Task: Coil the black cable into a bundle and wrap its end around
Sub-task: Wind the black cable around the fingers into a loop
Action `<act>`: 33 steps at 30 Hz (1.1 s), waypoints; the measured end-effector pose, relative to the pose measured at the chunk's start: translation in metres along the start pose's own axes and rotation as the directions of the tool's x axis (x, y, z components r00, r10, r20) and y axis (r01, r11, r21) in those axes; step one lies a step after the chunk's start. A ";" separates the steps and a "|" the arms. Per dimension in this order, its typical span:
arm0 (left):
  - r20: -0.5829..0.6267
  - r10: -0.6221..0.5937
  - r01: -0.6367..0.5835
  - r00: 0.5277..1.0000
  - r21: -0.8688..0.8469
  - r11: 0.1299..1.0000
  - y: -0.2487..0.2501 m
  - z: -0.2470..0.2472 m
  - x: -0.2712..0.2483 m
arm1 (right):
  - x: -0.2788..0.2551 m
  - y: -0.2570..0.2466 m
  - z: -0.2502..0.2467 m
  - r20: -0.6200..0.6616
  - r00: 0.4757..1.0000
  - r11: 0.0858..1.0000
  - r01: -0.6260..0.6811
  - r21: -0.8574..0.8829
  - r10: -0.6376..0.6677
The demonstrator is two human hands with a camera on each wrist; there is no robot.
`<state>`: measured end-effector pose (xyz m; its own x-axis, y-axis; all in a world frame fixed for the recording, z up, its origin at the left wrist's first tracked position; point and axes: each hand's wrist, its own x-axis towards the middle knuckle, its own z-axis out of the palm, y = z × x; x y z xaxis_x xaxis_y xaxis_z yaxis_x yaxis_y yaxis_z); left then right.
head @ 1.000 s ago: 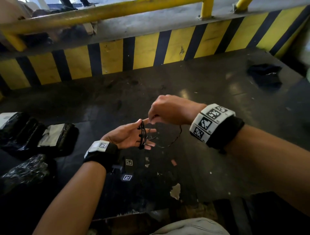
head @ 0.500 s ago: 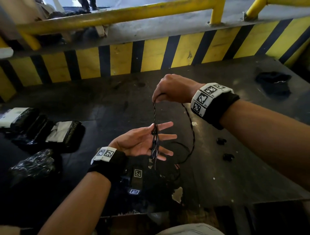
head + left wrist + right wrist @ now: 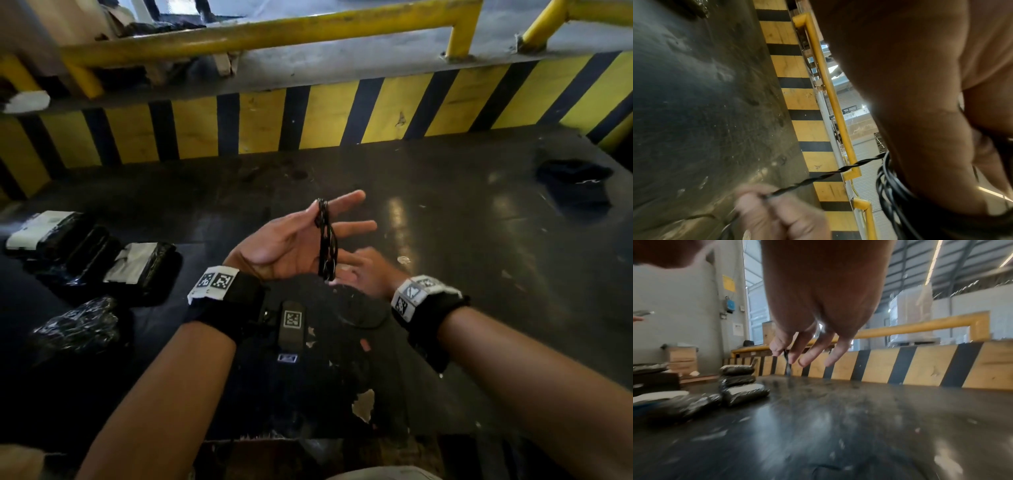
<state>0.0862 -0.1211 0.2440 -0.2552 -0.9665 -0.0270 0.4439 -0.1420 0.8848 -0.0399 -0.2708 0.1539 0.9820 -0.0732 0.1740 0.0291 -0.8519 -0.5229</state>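
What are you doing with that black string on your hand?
It is a black cable, and the person is winding it into a small bundle. The loops lie across the fingers of the left hand, which is held palm up with fingers straight. The right hand sits just below, pinching the twisted loose end of the cable and pulling it out from the loops. The end is not wrapped round the bundle yet. Black wrapped packages lie on the dark table.

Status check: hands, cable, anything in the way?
Left hand open, coil looped round its fingers. Right hand pinching the twisted cable end below. Wrapped packets off to the left, clear of the work.
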 end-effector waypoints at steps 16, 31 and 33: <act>-0.349 -0.028 0.011 0.937 -0.050 0.999 -0.015 -0.060 -0.002 | -0.037 -0.049 0.011 0.142 0.990 0.997 0.013 0.078 -0.024; -0.296 -0.342 0.340 0.892 -0.058 0.938 -0.062 -0.049 -0.019 | 0.033 -0.054 -0.113 0.148 0.977 0.896 0.203 -0.396 -0.156; -0.250 -0.366 0.360 0.896 -0.069 0.930 -0.064 -0.043 -0.019 | 0.043 -0.053 -0.123 0.147 0.977 0.880 0.202 -0.430 -0.153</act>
<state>0.0998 -0.1030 0.1683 -0.1760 -0.8681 -0.4642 0.3804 -0.4949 0.7813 -0.0220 -0.2920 0.2918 0.9827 0.1347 0.1271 0.1439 -0.9874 -0.0658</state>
